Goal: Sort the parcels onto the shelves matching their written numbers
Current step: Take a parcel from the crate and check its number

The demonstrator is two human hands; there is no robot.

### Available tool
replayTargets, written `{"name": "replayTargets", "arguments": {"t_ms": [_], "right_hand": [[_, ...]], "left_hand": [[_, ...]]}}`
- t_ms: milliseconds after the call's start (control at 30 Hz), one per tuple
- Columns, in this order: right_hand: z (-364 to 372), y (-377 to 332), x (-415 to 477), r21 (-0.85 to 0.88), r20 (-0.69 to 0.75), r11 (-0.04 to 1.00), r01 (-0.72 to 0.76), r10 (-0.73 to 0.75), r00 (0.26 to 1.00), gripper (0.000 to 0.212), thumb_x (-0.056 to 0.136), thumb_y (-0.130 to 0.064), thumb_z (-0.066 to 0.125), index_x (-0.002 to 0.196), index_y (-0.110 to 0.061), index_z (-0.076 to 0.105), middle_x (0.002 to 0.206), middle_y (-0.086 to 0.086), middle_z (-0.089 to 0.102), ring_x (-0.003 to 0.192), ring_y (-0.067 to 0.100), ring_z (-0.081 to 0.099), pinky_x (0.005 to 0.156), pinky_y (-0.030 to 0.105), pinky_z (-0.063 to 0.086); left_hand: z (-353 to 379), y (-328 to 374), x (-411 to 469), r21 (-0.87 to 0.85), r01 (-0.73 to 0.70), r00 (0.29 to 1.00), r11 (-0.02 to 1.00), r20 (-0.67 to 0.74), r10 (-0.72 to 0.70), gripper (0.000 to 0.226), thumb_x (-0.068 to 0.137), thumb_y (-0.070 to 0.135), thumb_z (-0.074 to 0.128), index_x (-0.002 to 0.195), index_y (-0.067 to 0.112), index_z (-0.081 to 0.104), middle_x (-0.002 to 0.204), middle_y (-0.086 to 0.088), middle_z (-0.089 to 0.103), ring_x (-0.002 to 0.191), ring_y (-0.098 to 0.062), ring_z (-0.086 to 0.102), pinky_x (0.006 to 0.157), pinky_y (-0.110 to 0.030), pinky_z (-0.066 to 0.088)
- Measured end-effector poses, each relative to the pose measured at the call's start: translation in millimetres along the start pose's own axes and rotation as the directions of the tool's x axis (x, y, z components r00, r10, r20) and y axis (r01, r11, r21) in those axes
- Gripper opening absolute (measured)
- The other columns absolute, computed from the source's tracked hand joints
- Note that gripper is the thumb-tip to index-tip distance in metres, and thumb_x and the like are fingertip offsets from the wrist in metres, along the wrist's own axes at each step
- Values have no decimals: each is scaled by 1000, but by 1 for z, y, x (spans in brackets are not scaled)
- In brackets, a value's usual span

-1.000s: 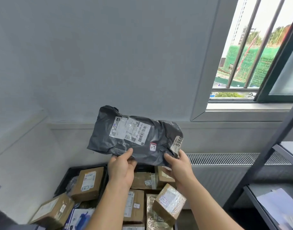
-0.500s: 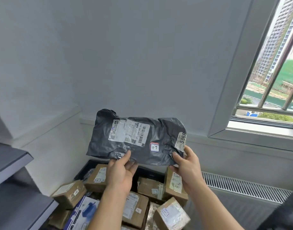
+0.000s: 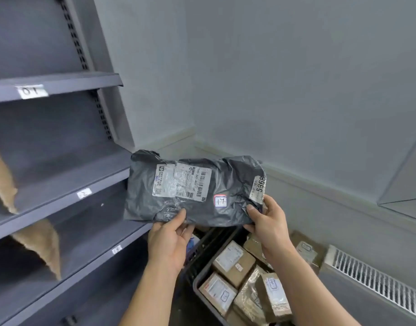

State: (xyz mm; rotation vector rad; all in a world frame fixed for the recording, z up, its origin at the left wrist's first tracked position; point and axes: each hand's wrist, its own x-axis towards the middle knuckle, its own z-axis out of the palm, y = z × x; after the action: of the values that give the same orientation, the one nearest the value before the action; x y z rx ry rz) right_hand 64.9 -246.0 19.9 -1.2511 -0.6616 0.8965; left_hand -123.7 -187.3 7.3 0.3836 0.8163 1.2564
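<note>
A dark grey plastic mailer parcel is held up in front of me, bearing a white shipping label, a small sticker reading 14 and a side tag reading 5868. My left hand pinches its lower edge near the middle, thumb on the front. My right hand grips its lower right corner. To the left stands a grey metal shelf unit with white number tags on its shelf edges; the top tag looks like 01 or 10, the lower tags are blurred.
A dark crate below my hands holds several brown cardboard parcels with small number stickers. Brown parcels lie on the left shelves. A white radiator grille runs along the right wall. A window sill corner shows at far right.
My view has swung left: the window has left the frame and the shelf unit now fills the left side. Both hands keep the same hold on the grey mailer.
</note>
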Motion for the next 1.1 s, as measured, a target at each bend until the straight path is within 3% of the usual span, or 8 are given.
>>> {"name": "replayTargets", "arguments": {"t_ms": [200,333,467,600,733,900,1000,1100], "right_hand": [[64,13,-28,-55,195,997,47,-35,980,30,100,2,52,113,-23,63,104,4,75,94,21,73,77,35,60],[110,18,-51,-97,287,991,95,-64,956,33,100,0,52,107,-30,64,101,1,76,90,18,73,71,33,58],[157,26,-86,-98,379,990,99,-55,924,33,100,2,51,109,-27,65,98,0,77,91,19,73,81,39,59],[199,40,-120,-106,452,990,89,-32,891,32,100,2,51,114,-23,65,98,-1,77,90,15,73,76,35,59],[233,55,-153,-95,522,993,68,-9,853,30,100,1,52,116,-22,64,103,-1,76,97,18,72,77,35,59],[276,70,-191,-103,622,992,67,11,783,33,100,-1,53,119,-27,63,104,-6,75,99,15,71,85,41,59],[299,76,-212,-86,688,996,29,39,724,35,101,1,51,120,-25,63,106,-5,76,98,14,72,77,35,59],[319,83,-227,-85,737,996,6,59,673,35,101,2,51,118,-26,62,105,-8,76,95,10,72,72,28,57]], "left_hand": [[-60,50,-29,-97,-173,984,980,-56,168,49,89,-9,61,136,-3,48,117,-19,70,107,-27,69,89,-41,54],[-103,89,-54,-143,-288,956,947,-96,276,53,87,-14,58,137,0,47,124,-21,66,109,-27,69,90,-43,55],[-150,134,-84,-174,-399,915,900,-142,378,48,89,-8,59,135,7,52,126,-14,67,110,-23,69,77,-35,61],[-199,168,-113,-155,-456,879,877,-233,416,33,94,-1,60,126,8,56,120,-11,71,109,-21,69,85,-39,59],[-243,186,-143,-111,-512,832,852,-309,461,34,94,-3,58,127,6,58,118,-11,71,109,-22,69,85,-36,59],[-294,203,-183,-100,-569,760,817,-443,475,26,92,-1,63,116,8,57,110,-9,69,121,-27,61,98,-39,50],[-315,211,-206,-86,-619,701,781,-510,499,20,92,-2,63,104,11,54,104,-6,70,115,-25,63,101,-41,47],[-329,217,-226,-70,-672,635,737,-567,525,29,91,-3,62,113,12,51,106,-5,71,109,-21,67,97,-40,49]]}}
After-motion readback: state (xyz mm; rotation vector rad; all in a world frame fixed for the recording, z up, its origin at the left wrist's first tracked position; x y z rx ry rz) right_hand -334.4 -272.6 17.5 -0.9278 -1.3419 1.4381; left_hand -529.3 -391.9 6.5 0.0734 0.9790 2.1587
